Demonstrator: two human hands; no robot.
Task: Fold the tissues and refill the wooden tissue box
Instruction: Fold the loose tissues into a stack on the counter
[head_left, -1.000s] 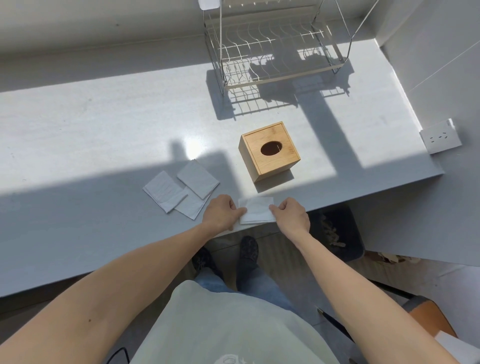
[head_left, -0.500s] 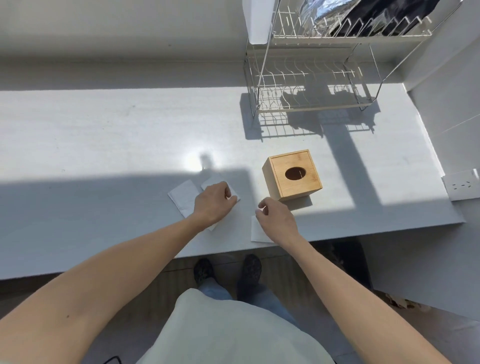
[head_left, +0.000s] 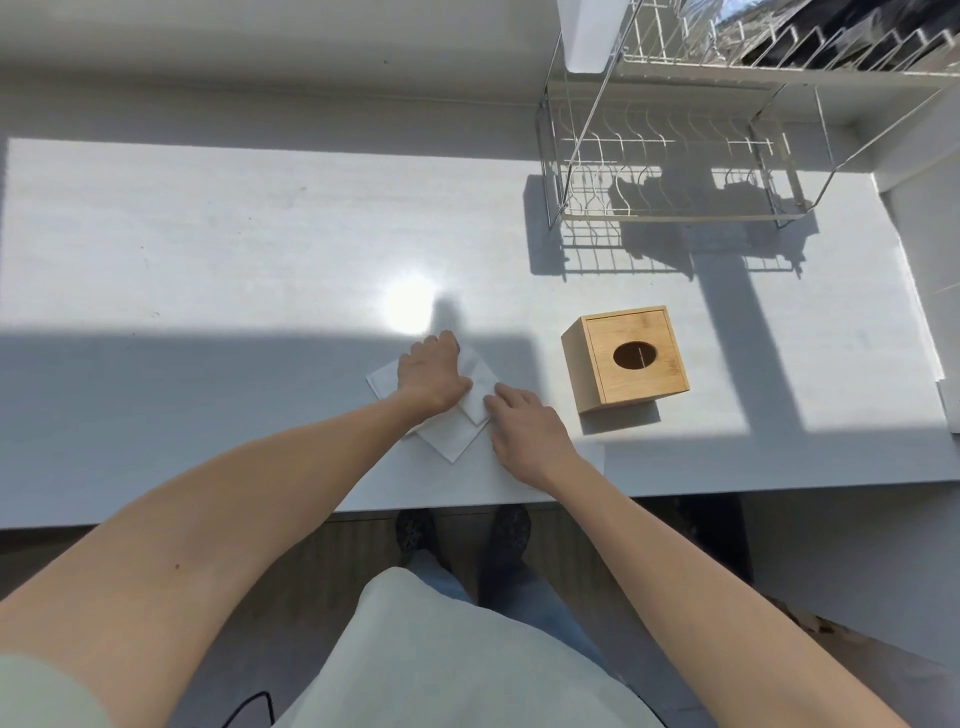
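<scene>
The wooden tissue box (head_left: 626, 358) stands on the white counter (head_left: 208, 249), its oval opening facing up. To its left lies a loose pile of white tissues (head_left: 452, 436), overlapping one another. My left hand (head_left: 434, 374) rests on top of the pile, and its curled fingers hold the far part of the top tissue (head_left: 480, 376). My right hand (head_left: 524, 434) reaches in from the right and pinches the near corner of that tissue between thumb and forefinger. A pale tissue edge (head_left: 597, 465) shows beside my right wrist, near the counter's front edge.
A wire dish rack (head_left: 670, 171) stands at the back right and casts a shadow on the counter. The counter's front edge (head_left: 415, 512) runs just below my hands, with my shoes and the floor under it. A wall bounds the counter on the right.
My left hand stayed on the tissue pile. My right hand left the single tissue near the front edge and moved left to the pile. The view has tilted up.
</scene>
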